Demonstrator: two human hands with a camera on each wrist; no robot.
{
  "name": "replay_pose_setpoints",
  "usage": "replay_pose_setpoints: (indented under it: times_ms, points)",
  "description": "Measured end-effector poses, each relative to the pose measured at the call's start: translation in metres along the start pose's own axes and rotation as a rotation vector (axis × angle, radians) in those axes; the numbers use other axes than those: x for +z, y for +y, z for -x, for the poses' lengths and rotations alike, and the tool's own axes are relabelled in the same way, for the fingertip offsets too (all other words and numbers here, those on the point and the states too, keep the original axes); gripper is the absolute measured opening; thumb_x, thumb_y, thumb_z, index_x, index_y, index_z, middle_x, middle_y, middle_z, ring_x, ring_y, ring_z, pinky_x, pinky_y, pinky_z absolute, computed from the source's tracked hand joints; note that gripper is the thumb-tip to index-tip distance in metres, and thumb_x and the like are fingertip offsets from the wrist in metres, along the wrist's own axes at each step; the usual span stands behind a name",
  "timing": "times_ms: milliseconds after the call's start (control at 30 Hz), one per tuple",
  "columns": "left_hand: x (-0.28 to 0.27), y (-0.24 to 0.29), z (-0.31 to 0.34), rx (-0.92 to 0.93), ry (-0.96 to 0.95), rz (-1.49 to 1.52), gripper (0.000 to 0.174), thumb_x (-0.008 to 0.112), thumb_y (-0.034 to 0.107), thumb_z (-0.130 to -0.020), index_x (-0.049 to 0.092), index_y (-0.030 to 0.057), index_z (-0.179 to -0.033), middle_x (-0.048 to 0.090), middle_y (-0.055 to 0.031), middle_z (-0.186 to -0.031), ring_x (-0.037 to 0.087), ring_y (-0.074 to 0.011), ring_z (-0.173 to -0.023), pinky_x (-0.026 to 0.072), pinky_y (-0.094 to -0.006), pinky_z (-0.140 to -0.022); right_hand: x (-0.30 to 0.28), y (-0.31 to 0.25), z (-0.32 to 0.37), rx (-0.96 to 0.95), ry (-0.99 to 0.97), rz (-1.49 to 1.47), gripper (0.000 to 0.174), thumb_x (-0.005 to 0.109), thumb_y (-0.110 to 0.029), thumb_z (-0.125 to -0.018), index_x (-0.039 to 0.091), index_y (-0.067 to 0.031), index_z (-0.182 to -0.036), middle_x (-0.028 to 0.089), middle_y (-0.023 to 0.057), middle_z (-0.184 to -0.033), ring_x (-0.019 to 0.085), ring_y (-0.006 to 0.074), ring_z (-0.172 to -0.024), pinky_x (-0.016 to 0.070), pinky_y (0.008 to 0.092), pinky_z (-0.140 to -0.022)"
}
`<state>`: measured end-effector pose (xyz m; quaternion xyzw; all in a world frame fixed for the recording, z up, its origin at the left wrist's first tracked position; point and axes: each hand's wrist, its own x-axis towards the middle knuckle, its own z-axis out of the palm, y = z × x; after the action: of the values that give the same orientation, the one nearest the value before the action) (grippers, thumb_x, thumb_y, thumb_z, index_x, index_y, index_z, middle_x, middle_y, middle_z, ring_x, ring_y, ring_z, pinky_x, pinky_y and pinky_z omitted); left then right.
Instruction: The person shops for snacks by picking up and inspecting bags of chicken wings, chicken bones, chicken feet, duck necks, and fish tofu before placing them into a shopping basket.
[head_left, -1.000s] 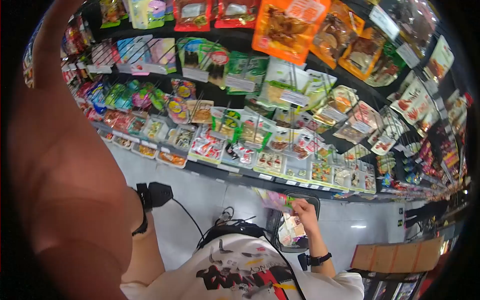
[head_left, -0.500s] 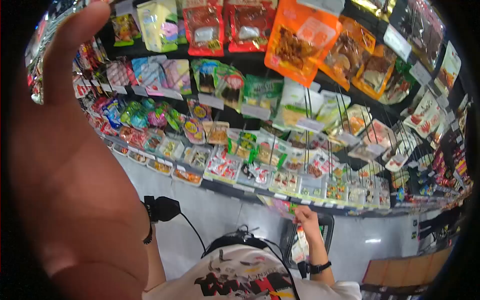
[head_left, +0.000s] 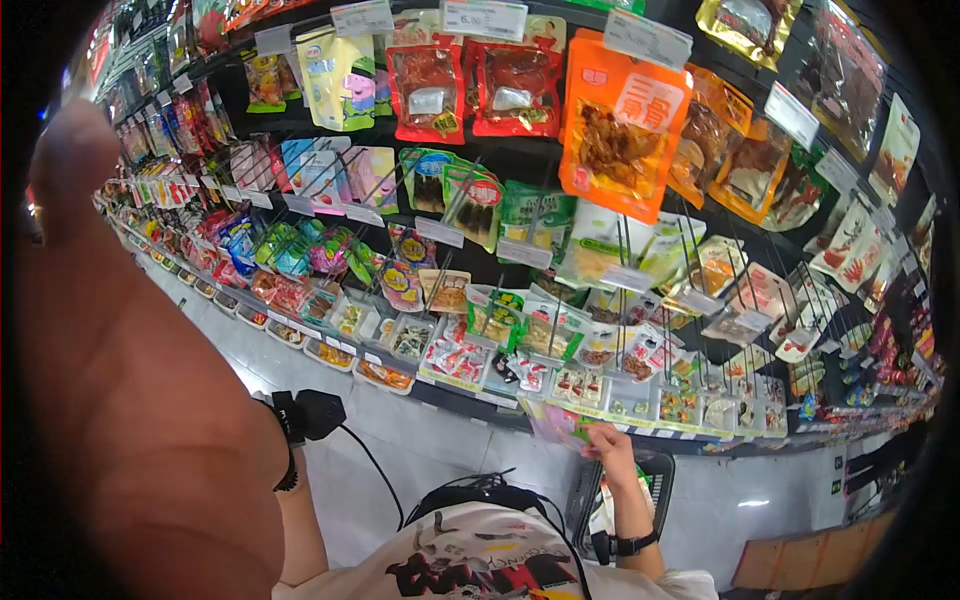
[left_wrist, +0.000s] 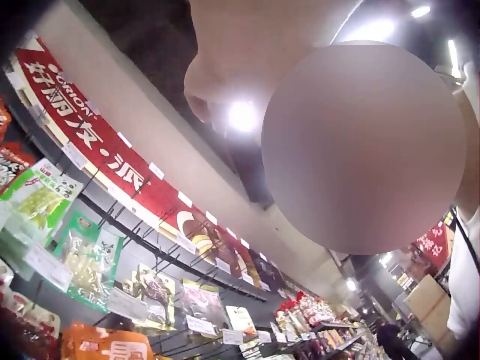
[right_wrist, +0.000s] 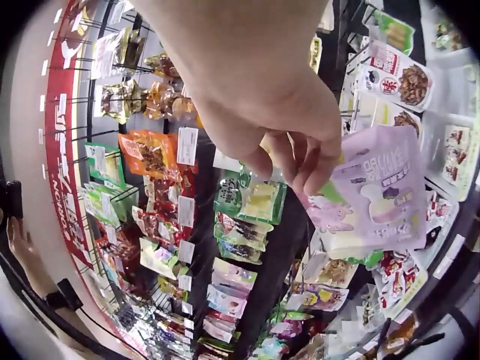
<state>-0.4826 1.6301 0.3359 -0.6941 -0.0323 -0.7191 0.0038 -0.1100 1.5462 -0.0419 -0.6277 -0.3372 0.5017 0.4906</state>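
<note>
Lilac packet [right_wrist: 375, 199] pinched in the right hand [right_wrist: 277, 112], low before the shelf [head_left: 450, 395].
Left hand [head_left: 130, 380] is raised, palm spread, empty; seemingly mid-carry, so the pinch must hold over the basket [head_left: 662, 470].

Part of the bare left hand [left_wrist: 247, 45] fills the top edge of the view. Beneath it a long red banner with white characters [left_wrist: 112, 161] runs along the top of the black wire shelving [left_wrist: 146, 244]. Green foil snack packets [left_wrist: 37, 202] hang at the shelving's left end, and a bright round ceiling light [left_wrist: 244, 116] glares beyond.
</note>
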Motion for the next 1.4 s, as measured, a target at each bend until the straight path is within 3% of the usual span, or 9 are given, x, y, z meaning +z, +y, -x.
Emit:
replay_pose_setpoints:
  times_ms: [200,500,667,767,967,1233,1400]
  points:
    - [-0.017,0.026,0.002,0.021,0.010,0.013,0.048,0.058,0.041,-0.097,0.060,0.0024,-0.126,0.065,-0.0186,-0.119,0.063,-0.0323,-0.108,0.0491,-0.0440,-0.095,0.014,-0.015,0.021,-0.017,-0.047,-0.004,0.028,0.062,-0.019,-0.099,0.072,0.0034,-0.113,0.058,0.0037,-0.113,0.063,0.0139,-0.080,0.0557,0.0300,-0.073]
    - [-0.011,0.049,0.009,0.008,-0.008,0.134,0.047,0.058,0.040,-0.097,0.059,0.0029,-0.126,0.065,-0.0186,-0.120,0.063,-0.0329,-0.108,0.0488,-0.0444,-0.096,-0.022,0.002,0.145,-0.023,0.126,-0.020,0.027,0.064,-0.019,-0.098,0.073,0.0000,-0.114,0.061,0.0031,-0.113,0.063,0.0150,-0.084,0.0557,0.0301,-0.078]
    - [0.022,0.072,0.021,-0.020,-0.028,0.212,0.047,0.058,0.040,-0.097,0.059,0.0032,-0.126,0.065,-0.0186,-0.120,0.062,-0.0331,-0.109,0.0487,-0.0446,-0.096,-0.044,0.043,0.226,0.059,0.311,-0.086,0.026,0.063,-0.016,-0.099,0.071,0.0059,-0.111,0.062,0.0041,-0.112,0.062,0.0136,-0.076,0.0555,0.0285,-0.072]
    - [0.051,0.083,0.026,-0.028,-0.034,0.281,0.047,0.059,0.039,-0.097,0.059,0.0034,-0.126,0.064,-0.0187,-0.120,0.062,-0.0333,-0.109,0.0486,-0.0447,-0.096,-0.053,0.063,0.271,0.103,0.390,-0.003,0.025,0.064,-0.016,-0.098,0.071,0.0055,-0.109,0.061,0.0047,-0.109,0.063,0.0140,-0.076,0.0545,0.0287,-0.070]
    - [0.106,0.116,0.029,-0.038,-0.066,0.423,0.046,0.059,0.039,-0.096,0.059,0.0037,-0.126,0.064,-0.0187,-0.121,0.062,-0.0336,-0.109,0.0485,-0.0450,-0.096,-0.072,0.073,0.352,0.080,0.576,-0.108,0.025,0.064,-0.017,-0.098,0.072,0.0060,-0.105,0.060,0.0054,-0.109,0.062,0.0147,-0.076,0.0550,0.0299,-0.072]
    - [0.184,0.175,0.032,-0.041,-0.048,0.528,0.045,0.059,0.038,-0.096,0.059,0.0042,-0.126,0.064,-0.0187,-0.121,0.061,-0.0341,-0.110,0.0483,-0.0453,-0.096,-0.105,0.101,0.401,0.051,0.716,-0.164,0.024,0.063,-0.014,-0.098,0.072,0.0070,-0.106,0.061,0.0058,-0.108,0.061,0.0136,-0.076,0.0536,0.0294,-0.070]
    - [0.210,0.198,0.022,-0.043,-0.021,0.523,0.045,0.060,0.037,-0.096,0.059,0.0044,-0.126,0.064,-0.0187,-0.121,0.061,-0.0344,-0.110,0.0481,-0.0455,-0.096,-0.152,0.123,0.422,0.065,0.707,-0.183,0.023,0.064,-0.014,-0.098,0.072,0.0065,-0.105,0.062,0.0054,-0.105,0.062,0.0135,-0.074,0.0536,0.0288,-0.068]
